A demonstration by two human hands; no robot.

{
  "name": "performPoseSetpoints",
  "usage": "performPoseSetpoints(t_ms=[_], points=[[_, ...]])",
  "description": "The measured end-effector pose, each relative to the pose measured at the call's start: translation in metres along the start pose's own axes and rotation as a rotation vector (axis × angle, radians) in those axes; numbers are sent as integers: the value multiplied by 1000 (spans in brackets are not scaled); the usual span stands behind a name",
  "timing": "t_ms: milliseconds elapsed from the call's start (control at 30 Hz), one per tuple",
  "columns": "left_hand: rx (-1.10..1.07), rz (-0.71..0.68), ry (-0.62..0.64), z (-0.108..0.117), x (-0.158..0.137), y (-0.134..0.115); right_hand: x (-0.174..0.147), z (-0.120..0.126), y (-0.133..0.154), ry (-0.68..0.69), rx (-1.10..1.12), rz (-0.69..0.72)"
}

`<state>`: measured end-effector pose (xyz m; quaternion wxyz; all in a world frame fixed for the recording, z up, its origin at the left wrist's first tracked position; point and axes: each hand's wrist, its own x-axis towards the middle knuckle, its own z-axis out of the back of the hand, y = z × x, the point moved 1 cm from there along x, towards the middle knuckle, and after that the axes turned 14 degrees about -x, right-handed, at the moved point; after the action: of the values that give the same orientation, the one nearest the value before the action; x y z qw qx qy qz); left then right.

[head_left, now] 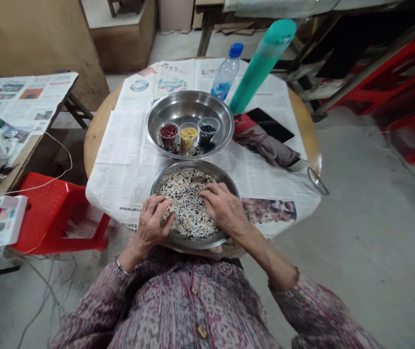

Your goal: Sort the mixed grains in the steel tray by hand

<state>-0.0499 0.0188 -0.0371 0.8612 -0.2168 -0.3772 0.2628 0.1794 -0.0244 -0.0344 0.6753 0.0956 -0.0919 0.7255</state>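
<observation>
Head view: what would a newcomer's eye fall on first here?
Probably the speckled mixed grains in the near metal pan, with the left hand and right hand at them. Just beyond, three clear cups of red, yellow and black pieces stand in a larger bowl. A tall teal bottle stands out behind, to the right.

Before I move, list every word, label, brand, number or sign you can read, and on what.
None can be read with certainty.
Round-table newspaper: bold characters near the left hand, too blurred; finer print, too small.
Side-table newspaper: too small.
White power strip: markings too blurred.
</observation>
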Motion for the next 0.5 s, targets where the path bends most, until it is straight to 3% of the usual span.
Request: performPoseSetpoints(t_ms=[167, 300, 500], points=[[199, 204, 382, 2, 33, -9, -34, 6, 5, -102, -15, -87], [268, 370, 563, -12, 61, -7, -44, 2, 15, -267, 60, -191], [9, 287, 779, -25, 59, -19, -48, -10, 18, -485, 238, -320]])
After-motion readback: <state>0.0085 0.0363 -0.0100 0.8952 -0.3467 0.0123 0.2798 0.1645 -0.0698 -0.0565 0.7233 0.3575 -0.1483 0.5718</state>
